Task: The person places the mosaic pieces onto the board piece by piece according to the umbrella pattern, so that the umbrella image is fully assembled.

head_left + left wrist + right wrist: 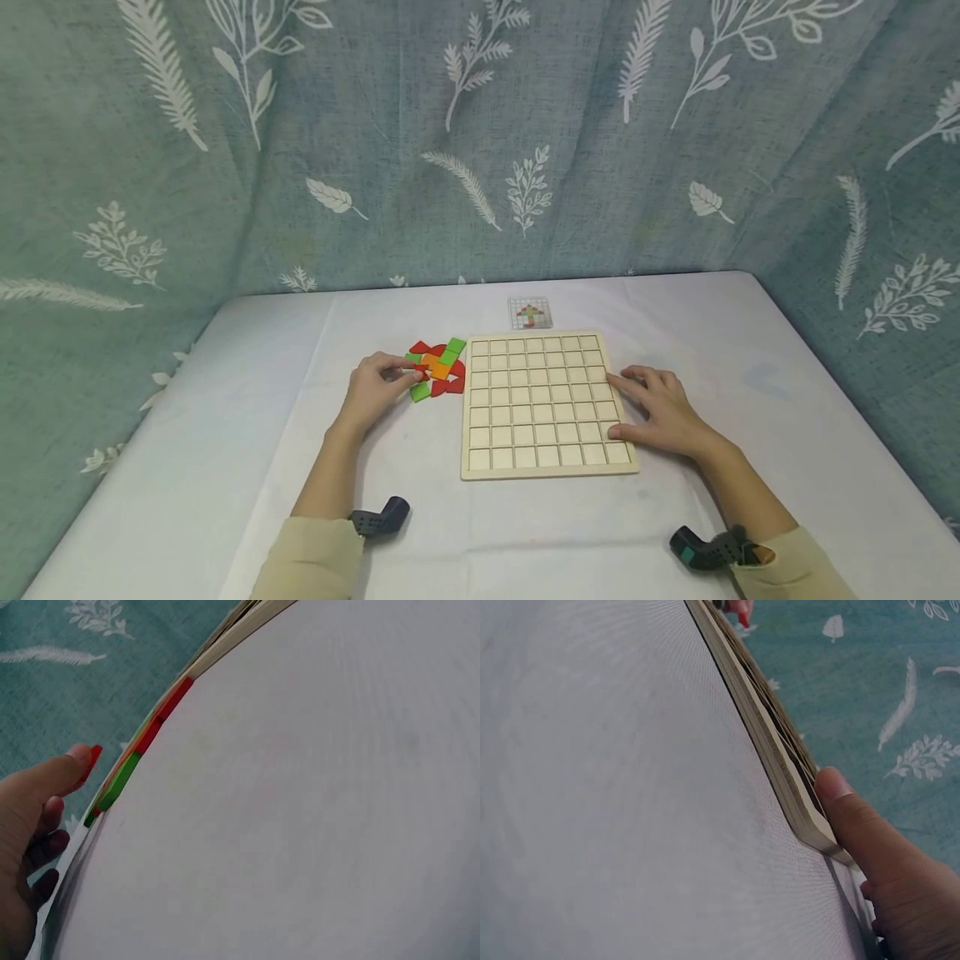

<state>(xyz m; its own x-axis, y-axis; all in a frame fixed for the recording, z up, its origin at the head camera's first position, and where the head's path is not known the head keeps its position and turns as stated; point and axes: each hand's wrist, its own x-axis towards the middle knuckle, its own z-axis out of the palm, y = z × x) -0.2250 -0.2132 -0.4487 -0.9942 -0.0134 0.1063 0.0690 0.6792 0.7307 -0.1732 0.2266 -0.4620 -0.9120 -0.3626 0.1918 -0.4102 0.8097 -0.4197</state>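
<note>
My left hand (372, 389) pinches a small red piece (93, 761) between thumb and fingers, held just above the table at the left side of a loose pile. In that pile lie flat red pieces (455, 386), orange pieces (439, 371) and green pieces (420, 392), some overlapping. To their right lies a pale wooden board (542, 412) with a grid of square cells, none filled. My right hand (663, 414) rests at the board's right edge, thumb and fingertips touching the rim, fingers loosely bent. In the right wrist view the thumb (855, 817) lies against the board's corner.
A small clear card (529, 313) with a gridded red and green pattern lies behind the board. White cloth (555, 533) covers the table. A blue-green leaf-print curtain (420, 217) hangs along the back and sides. Dark camera mounts (381, 518) sit at both wrists.
</note>
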